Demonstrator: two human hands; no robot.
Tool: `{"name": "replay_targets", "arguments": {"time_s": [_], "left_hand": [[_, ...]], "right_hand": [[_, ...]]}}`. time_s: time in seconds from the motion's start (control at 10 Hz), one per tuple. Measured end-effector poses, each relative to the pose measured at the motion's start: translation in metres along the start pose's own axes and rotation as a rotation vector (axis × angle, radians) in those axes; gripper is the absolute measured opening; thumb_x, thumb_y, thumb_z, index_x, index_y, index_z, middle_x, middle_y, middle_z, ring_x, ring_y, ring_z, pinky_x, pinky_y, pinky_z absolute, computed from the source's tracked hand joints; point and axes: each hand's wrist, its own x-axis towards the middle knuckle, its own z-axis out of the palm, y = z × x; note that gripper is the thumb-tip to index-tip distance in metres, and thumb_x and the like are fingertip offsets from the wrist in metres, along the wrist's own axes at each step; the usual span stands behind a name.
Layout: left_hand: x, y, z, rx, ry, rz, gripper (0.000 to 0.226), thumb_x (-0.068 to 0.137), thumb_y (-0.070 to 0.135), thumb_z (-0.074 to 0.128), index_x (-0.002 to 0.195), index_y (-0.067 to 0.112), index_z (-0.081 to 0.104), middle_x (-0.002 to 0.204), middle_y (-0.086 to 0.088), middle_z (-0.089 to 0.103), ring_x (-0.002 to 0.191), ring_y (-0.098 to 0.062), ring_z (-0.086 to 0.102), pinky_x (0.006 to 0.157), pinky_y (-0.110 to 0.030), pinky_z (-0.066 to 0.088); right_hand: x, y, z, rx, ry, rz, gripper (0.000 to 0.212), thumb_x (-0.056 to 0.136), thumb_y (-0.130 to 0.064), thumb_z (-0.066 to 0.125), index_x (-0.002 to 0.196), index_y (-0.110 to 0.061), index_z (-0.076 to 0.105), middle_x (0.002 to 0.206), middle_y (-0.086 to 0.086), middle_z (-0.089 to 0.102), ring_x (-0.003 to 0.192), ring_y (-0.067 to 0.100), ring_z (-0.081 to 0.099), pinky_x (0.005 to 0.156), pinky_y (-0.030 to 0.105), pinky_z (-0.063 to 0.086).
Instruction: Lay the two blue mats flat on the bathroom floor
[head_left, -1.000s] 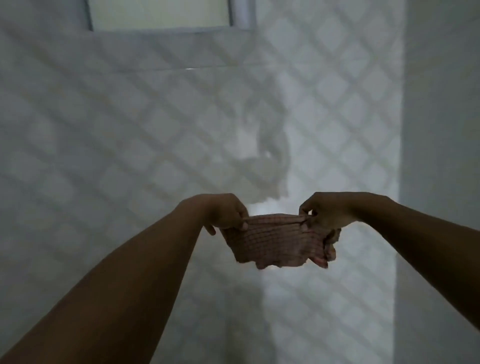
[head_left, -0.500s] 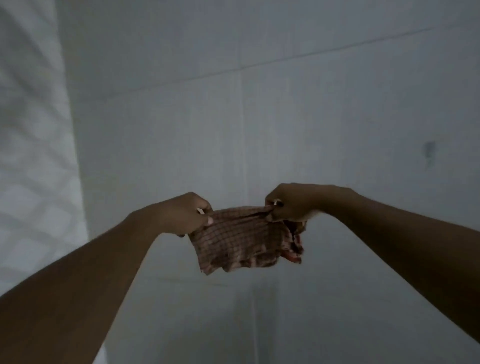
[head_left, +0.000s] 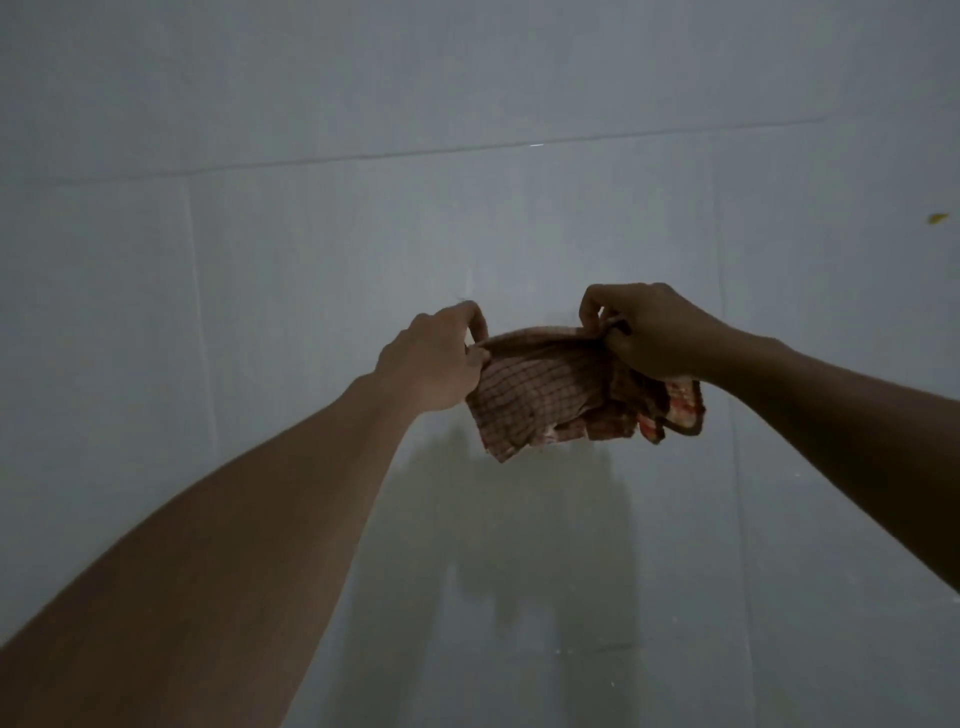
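Left forearm (head_left: 234, 545): bare, reaching from the lower left corner up towards the middle of the view.
Left hand (head_left: 434, 358): back turned to the camera, raised in front of the wall, level with the other hand.
Left fingers (head_left: 475, 317): curled, pinching the top left corner of the checked cloth between thumb and forefinger.
Checked cloth (head_left: 545, 395): reddish-pink with a dark grid, held in the air between both hands. Top edge pulled nearly level from one hand to the other. Left part fairly flat, right part bunched in folds. A dark-bound hem with brighter red patches hangs low on the right, just under the right hand.
Right hand (head_left: 649, 332): closed round the top right edge of the cloth, fingers curled, with a wad of fabric gathered beneath the palm.
Right forearm (head_left: 857, 441): bare, in shade, coming in from the right edge.
Wall (head_left: 260, 156): pale grey, large plain tiles with thin joints, filling the whole background.
Dark patch (head_left: 519, 519): on the wall below the cloth; shadow or damp, cannot tell.
Yellow speck (head_left: 937, 219): small, on the wall at the far right, well apart from the hands.
Blue mats: not in view; the fabric in hand reads red.
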Motion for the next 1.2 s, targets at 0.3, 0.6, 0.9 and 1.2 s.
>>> {"name": "replay_targets", "arguments": {"time_s": [0.3, 0.6, 0.9, 1.2], "left_hand": [[0.016, 0.001, 0.078, 0.257, 0.132, 0.042, 0.011, 0.102, 0.036, 0.05, 0.107, 0.027, 0.05, 0.083, 0.0, 0.062, 0.07, -0.025, 0.057, 0.063, -0.034, 0.042], [-0.013, 0.011, 0.102, 0.099, 0.007, -0.037, 0.016, 0.103, 0.039, 0.048, 0.104, 0.024, 0.05, 0.09, -0.004, 0.065, 0.077, -0.028, 0.058, 0.066, -0.036, 0.043], [-0.035, 0.011, 0.096, 0.024, -0.143, -0.119, 0.032, 0.105, 0.05, 0.036, 0.095, 0.024, 0.053, 0.087, 0.0, 0.061, 0.079, -0.027, 0.064, 0.065, -0.036, 0.048], [-0.106, -0.069, 0.006, 0.272, -0.329, -0.224, 0.022, 0.095, 0.045, 0.058, 0.101, 0.024, 0.063, 0.085, 0.008, 0.057, 0.087, -0.022, 0.062, 0.078, -0.032, 0.044]], "right_hand": [[0.0, 0.059, 0.091, -0.001, 0.357, -0.04, 0.015, 0.092, -0.031, 0.05, 0.1, -0.023, 0.06, 0.104, 0.0, 0.047, 0.065, 0.019, 0.053, 0.054, 0.028, 0.045], [-0.021, 0.05, 0.118, 0.136, 0.301, 0.029, 0.02, 0.089, -0.026, 0.065, 0.108, -0.027, 0.058, 0.104, -0.003, 0.041, 0.076, 0.022, 0.057, 0.063, 0.042, 0.057], [-0.041, 0.025, 0.112, 0.094, 0.156, 0.021, 0.032, 0.074, -0.021, 0.072, 0.102, -0.015, 0.059, 0.092, 0.004, 0.053, 0.086, 0.027, 0.054, 0.068, 0.037, 0.049], [-0.047, -0.058, 0.109, -0.149, 0.458, -0.219, 0.048, 0.069, -0.002, 0.067, 0.116, -0.012, 0.059, 0.119, 0.016, 0.046, 0.104, 0.033, 0.044, 0.082, 0.045, 0.038]]}}
